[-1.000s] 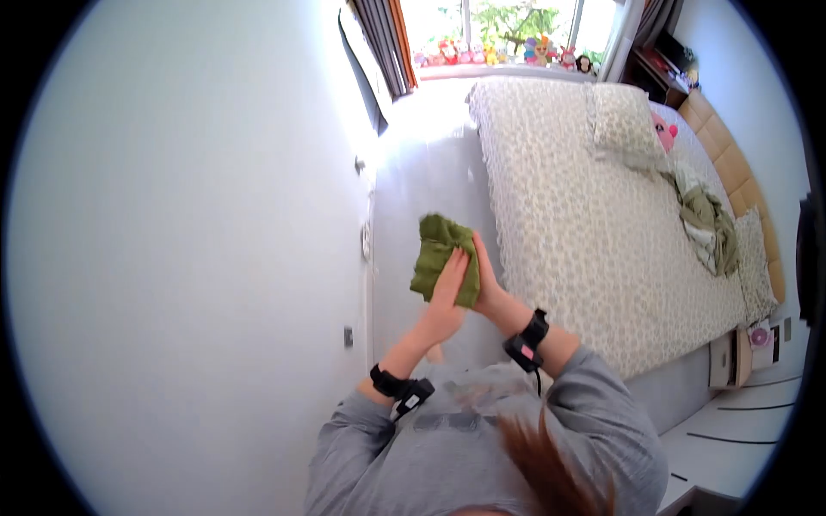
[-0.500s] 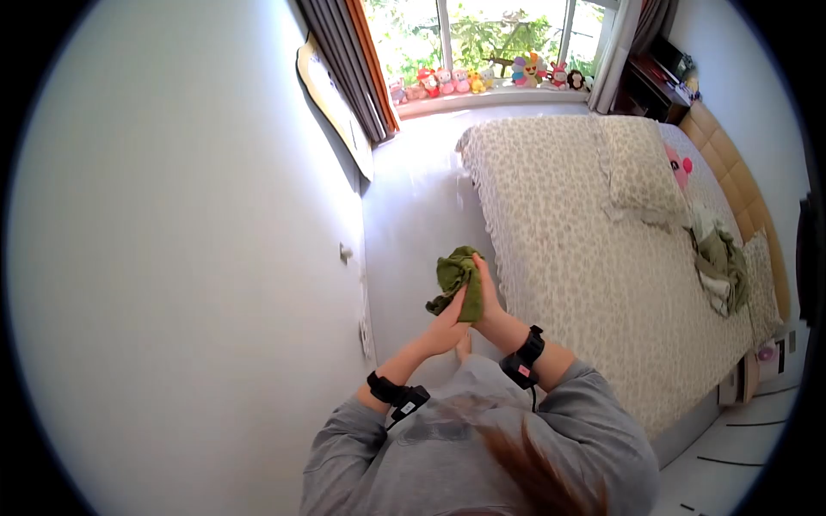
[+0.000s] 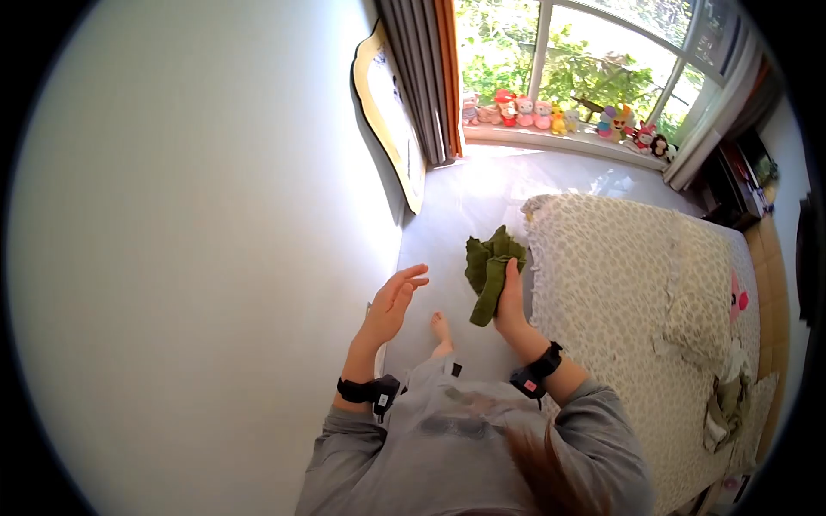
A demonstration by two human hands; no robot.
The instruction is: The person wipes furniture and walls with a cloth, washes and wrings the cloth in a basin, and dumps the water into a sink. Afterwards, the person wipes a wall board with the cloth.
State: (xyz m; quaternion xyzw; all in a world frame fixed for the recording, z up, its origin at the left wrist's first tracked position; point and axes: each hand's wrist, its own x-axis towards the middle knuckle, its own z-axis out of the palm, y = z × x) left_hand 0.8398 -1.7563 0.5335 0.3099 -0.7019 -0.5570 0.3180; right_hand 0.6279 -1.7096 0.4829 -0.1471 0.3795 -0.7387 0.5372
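A bunched dark green cloth (image 3: 489, 279) hangs in front of me, its upper end spread in loose folds. My right hand (image 3: 512, 299) is closed around its right side, with the thumb lying on top. What kind of cloth item it is, I cannot make out. My left hand (image 3: 391, 308) is raised to the left, apart from the cloth, fingers stretched out and nothing in them. A black strap with a small box sits on each forearm.
To my right stands a bed (image 3: 594, 318) with a patterned cover, a pillow (image 3: 701, 297) and a crumpled green-and-white garment (image 3: 728, 408). Plush toys (image 3: 542, 113) line the windowsill. A wavy-framed mirror-like panel (image 3: 389, 116) leans on the left wall (image 3: 215, 258).
My left hand has let go of the cloth and moved left, opening. The cloth has fanned out in my right hand. My view has shifted forward and to the left.
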